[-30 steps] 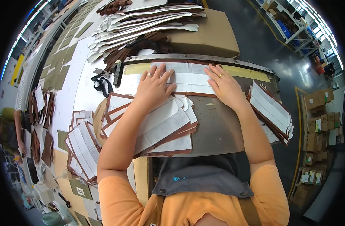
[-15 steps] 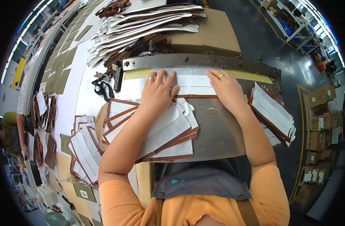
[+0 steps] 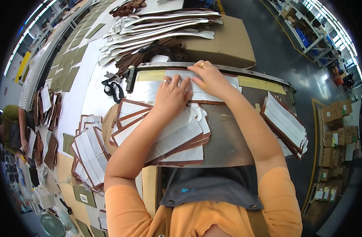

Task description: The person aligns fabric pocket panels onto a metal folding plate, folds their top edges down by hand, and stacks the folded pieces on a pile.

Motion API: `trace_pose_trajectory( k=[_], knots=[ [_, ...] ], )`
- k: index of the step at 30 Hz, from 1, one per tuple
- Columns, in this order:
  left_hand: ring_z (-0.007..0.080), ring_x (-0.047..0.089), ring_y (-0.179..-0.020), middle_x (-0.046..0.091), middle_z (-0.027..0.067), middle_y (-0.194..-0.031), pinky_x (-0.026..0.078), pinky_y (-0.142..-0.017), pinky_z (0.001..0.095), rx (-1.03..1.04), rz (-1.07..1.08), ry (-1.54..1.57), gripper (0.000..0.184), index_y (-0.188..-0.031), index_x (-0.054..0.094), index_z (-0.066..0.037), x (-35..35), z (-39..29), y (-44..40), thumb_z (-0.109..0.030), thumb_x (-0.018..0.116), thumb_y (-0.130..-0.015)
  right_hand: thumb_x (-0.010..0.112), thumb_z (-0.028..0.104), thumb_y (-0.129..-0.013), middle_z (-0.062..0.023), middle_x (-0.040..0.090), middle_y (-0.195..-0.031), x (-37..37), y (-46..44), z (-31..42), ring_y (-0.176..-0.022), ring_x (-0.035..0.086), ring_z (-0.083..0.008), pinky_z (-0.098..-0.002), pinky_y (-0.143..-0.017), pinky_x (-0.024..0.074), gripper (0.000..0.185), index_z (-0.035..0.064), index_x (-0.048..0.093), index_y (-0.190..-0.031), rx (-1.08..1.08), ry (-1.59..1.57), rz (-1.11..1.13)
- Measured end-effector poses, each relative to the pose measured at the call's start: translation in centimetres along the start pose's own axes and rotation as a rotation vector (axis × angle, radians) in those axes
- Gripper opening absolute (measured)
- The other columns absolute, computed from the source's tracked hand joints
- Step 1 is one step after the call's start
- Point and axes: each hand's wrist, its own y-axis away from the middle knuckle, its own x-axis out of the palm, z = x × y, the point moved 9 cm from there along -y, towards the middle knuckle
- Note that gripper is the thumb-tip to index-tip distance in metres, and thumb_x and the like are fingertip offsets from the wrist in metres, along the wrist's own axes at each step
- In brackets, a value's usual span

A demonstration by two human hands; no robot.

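A white-backed panel with brown edges lies flat on the metal work plate, against the raised metal bar at the back. My left hand rests palm down on the panel's left part, fingers spread and gripping nothing. Near the panel's far edge is my right hand, fingers pointing left, thumb apart from them; its fingertips touch the edge by the bar. Overlapping white and brown pieces are piled under my left forearm. Yellow strips run along the bar at both sides.
A stack of similar panels sits at the plate's right edge, another at the left. Long white and brown strips lie behind, beside a cardboard box. Another person's arm shows far left.
My right hand has moved left and away from me, from the panel's right part to its far edge near my left hand. My left hand stays on the panel.
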Motion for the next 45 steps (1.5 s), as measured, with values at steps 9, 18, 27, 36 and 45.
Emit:
trace_pose_trajectory(
  k=[9,18,27,36,45],
  knots=[
    [0.0370,0.047,-0.113,0.048,0.0124,-0.122,0.040,-0.088,0.0465,-0.140,0.128,-0.099,0.061,-0.127,0.047,-0.008,0.0,1.9,-1.8,-0.050,0.055,-0.083,0.057,0.013,-0.080,-0.0060,0.058,-0.097,0.7,0.0,0.4,-0.093,0.056,-0.0248,-0.0368,-0.076,0.0501,0.015,0.0054,0.062,-0.092,-0.021,0.270,0.090],
    [0.0381,0.041,-0.123,0.049,0.0137,-0.124,0.035,-0.091,0.0520,-0.278,0.211,-0.132,0.065,-0.129,0.046,-0.010,-0.2,3.0,-1.0,-0.057,0.050,-0.084,0.056,0.016,-0.084,-0.0097,0.059,-0.100,-6.7,6.2,-6.6,-0.097,0.058,-0.0258,-0.0399,-0.078,0.0503,0.014,0.0054,0.061,-0.091,0.411,0.401,0.344],
    [0.0321,0.044,-0.119,0.046,0.0107,-0.129,0.025,-0.103,0.0458,-0.012,-0.043,-0.235,0.050,-0.132,0.045,-0.015,-0.1,1.3,-1.3,-0.043,0.043,-0.091,0.044,-0.004,-0.079,-0.0268,0.055,-0.106,-6.3,8.7,-7.0,-0.099,0.055,-0.0409,-0.0457,-0.084,0.0462,0.036,-0.0005,0.047,-0.114,0.560,0.239,0.035],
    [0.0357,0.052,-0.107,0.053,0.0176,-0.118,0.040,-0.092,0.0447,-0.493,0.033,0.023,0.043,-0.123,0.048,-0.007,-0.4,8.9,-0.4,-0.037,0.040,-0.093,0.043,-0.004,-0.085,-0.0218,0.055,-0.103,-13.2,9.3,-0.4,-0.093,0.057,-0.0362,-0.0420,-0.080,0.0460,0.033,0.0020,0.049,-0.116,0.362,0.136,-0.242],
    [0.0346,0.055,-0.098,0.055,0.0140,-0.111,0.042,-0.086,0.0434,-0.124,0.179,0.228,0.029,-0.111,0.056,-0.008,-3.3,1.5,5.6,-0.026,0.055,-0.088,0.048,0.010,-0.093,-0.0083,0.060,-0.103,-31.7,28.8,-4.4,-0.097,0.056,-0.0180,-0.0292,-0.082,0.0449,0.023,0.0048,0.061,-0.111,0.697,0.562,-0.276]
  ],
)
